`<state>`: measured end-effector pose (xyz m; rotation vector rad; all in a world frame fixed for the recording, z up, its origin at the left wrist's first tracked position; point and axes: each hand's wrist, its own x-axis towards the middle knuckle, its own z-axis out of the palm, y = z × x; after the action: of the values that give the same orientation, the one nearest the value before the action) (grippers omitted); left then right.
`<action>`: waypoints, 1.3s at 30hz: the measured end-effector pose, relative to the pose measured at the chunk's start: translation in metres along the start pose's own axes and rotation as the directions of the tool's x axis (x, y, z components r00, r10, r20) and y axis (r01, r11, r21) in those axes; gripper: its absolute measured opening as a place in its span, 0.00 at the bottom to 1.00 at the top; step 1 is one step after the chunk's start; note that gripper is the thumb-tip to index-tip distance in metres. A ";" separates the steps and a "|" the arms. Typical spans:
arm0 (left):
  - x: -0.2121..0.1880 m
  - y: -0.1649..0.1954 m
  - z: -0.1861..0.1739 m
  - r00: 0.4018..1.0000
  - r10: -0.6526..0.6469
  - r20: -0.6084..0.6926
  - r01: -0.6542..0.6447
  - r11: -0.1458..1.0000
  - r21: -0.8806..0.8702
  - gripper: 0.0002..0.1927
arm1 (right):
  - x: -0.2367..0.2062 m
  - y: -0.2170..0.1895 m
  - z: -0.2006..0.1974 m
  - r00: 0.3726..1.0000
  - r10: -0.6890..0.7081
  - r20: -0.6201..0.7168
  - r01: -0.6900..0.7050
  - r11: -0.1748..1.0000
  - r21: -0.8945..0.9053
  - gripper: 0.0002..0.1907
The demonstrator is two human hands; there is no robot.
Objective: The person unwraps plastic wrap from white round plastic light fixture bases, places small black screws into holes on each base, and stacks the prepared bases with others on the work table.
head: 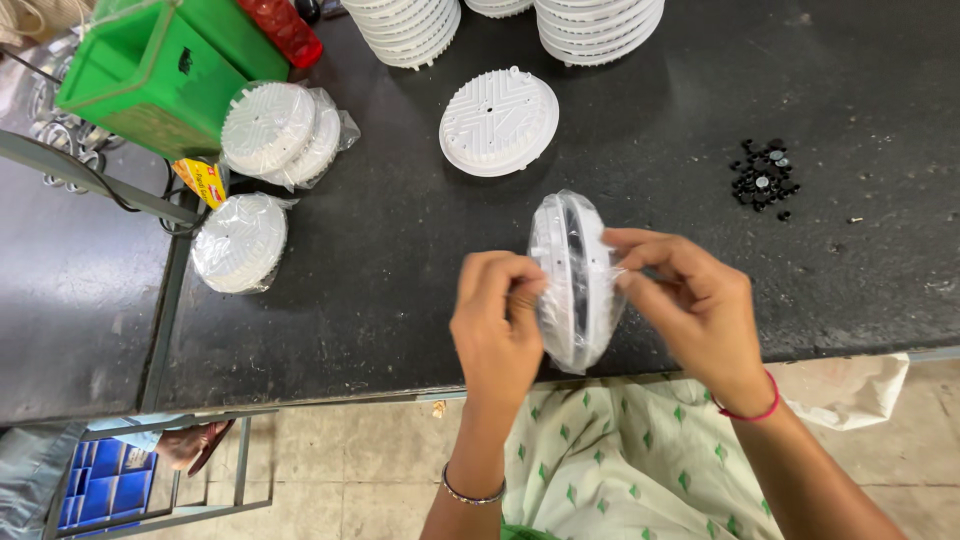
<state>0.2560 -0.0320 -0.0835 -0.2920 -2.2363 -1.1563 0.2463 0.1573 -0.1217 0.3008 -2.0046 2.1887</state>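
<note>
Left hand (497, 318): closed in a pinch on the clear plastic bag (577, 345)
Right hand (688, 300): pinched on the bag's other side
White ribbed disc (568, 262): held on edge inside the bag, above the black bench (400, 250)
Black screws (764, 177): scattered well apart, to the right

Silver bangle (472, 494), red wrist thread (752, 411), seemingly green-patterned garment (610, 450)

White round disc (575, 280) in clear plastic bag, on edge, above table edge
</note>
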 end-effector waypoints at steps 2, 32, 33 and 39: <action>0.000 -0.013 -0.002 0.997 -0.038 -0.065 0.036 0.998 -0.043 0.03 | -0.001 0.011 -0.009 0.998 0.029 -0.059 -0.018 0.984 0.179 0.05; -0.020 0.001 0.066 0.993 0.067 0.097 -0.053 0.989 -0.140 0.03 | -0.021 0.004 -0.020 0.985 0.096 0.143 0.011 0.793 -0.609 0.32; -0.020 0.002 0.067 0.991 0.078 0.111 -0.066 0.992 -0.108 0.03 | -0.021 0.007 -0.022 0.981 0.151 0.125 -0.034 0.759 -0.650 0.34; -0.022 0.003 0.074 0.964 0.125 0.233 -0.121 0.992 -0.031 0.05 | -0.019 0.020 -0.046 0.985 -0.004 0.173 0.119 0.741 -0.661 0.68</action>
<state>0.2454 0.0305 -0.1272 -0.5938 -2.3726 -1.1234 0.2579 0.2019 -0.1492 0.4366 -2.6553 1.2841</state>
